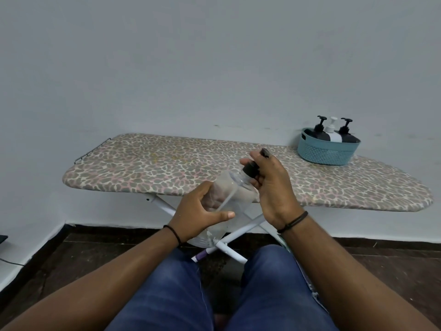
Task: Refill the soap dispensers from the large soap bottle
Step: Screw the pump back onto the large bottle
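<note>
A clear soap bottle (229, 201) with a dip tube inside is being held tilted in front of the ironing board (167, 163), its black pump cap (250, 169) pointing toward one o'clock. The body is being gripped by the left hand (202, 211), fingers wrapped round it. The cap is being pinched by the curled fingers of the right hand (269, 185), probably to unscrew it. Little liquid is being shown inside; the level cannot be told. At two o'clock, three pump dispensers (331, 132), two black and one white, are standing in a teal basket (327, 151). No pouring appears begun, so the refilling is judged still ahead.
</note>
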